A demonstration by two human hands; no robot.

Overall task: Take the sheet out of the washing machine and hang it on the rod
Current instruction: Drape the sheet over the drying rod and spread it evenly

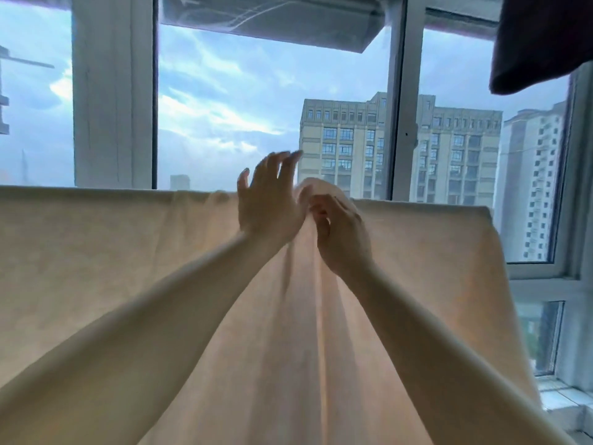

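head view: we only have this one camera, looking forward at raised arms against a window.
sheet (pixel 96 258): pale cream, draped over a horizontal line across the frame, hanging toward us; we can't see the rod itself, the cloth covers it. Top edge is flat at 9 o'clock and 3 o'clock, bunched into a hump at centre.
right hand (pixel 341 232): just right of centre, fingers curled, pinching the bunched fold at the hump; long creases run down from the grip toward 6 o'clock.
left hand (pixel 268 200): just left of the hump, fingers spread and straight, pointing to 12 o'clock, holding nothing; palm sits in front of the cloth, we can't tell whether it touches. Slight motion blur on the fingertips.
hands: near each other, almost touching at the hump.
window frame (pixel 112 91): white, behind the sheet.
apartment blocks (pixel 449 149): outside, around 2 o'clock.
dark cloth (pixel 542 40): hangs at 1 o'clock, top right corner, well apart from the sheet.
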